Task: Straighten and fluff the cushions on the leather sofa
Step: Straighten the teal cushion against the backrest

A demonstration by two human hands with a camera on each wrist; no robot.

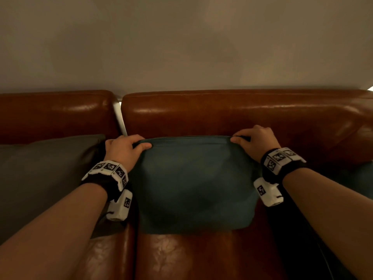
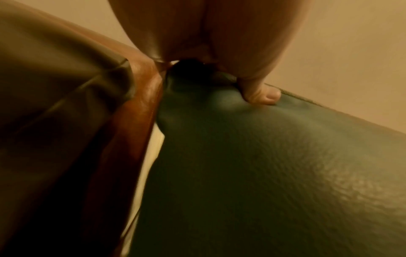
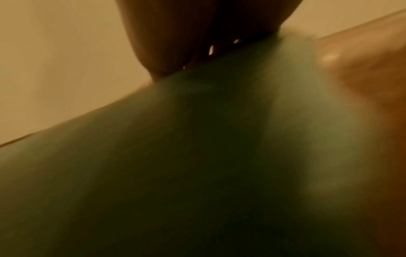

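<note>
Against the sofa (image 1: 222, 114) backrest, your left hand (image 1: 123, 150) and right hand (image 1: 256, 140) pinch the teal cushion (image 1: 193, 184) at its ten and two o'clock corners.

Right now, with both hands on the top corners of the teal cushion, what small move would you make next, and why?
Probably a short lift and shake. The left hand and right hand each pinch a top corner of the teal cushion, which leans upright against the sofa backrest. Its top edge looks level, so it seems straightened, not yet fluffed.
</note>
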